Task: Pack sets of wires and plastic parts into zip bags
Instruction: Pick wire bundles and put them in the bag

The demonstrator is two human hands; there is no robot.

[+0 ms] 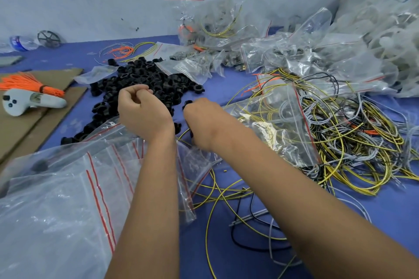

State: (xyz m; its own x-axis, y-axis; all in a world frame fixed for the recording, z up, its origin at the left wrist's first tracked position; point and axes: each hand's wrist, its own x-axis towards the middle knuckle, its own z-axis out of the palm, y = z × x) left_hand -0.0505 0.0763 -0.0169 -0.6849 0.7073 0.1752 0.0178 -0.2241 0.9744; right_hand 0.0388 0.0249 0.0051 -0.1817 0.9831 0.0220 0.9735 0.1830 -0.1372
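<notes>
- My left hand (141, 108) is at the frame's centre, over the near edge of the heap of black plastic parts (145, 84); its fingers (141, 89) are curled in with the tips drawn together, and I cannot tell whether they pinch anything.
- My right hand (201, 120) is just right of it, knuckles up, its fingers wrapped round black plastic parts; one ring-shaped part (188, 104) pokes out at the top of the grip.
- The black parts are small, matte, collared rings, piled loosely on the blue bench (249, 222) just above my hands.
- Clear, glossy zip bags (68, 188) with red seal stripes lie stacked at lower left, under my left forearm.
- One crinkled zip bag with wires inside (276, 124) lies just right of my right hand, touching my wrist.
- A tangle of wires (362, 142), thin and looped, yellow-striped, grey and black, spreads over the right of the frame, with some strands running under my right forearm.
- Filled bags (294, 52) are heaped in the upper right against the wall.
- At far left a white handheld controller (29, 102) rests on brown cardboard (20, 124), beside a tied bundle of orange wires (29, 84).
- Loose orange and yellow wires (129, 51) lie beyond the black heap.
</notes>
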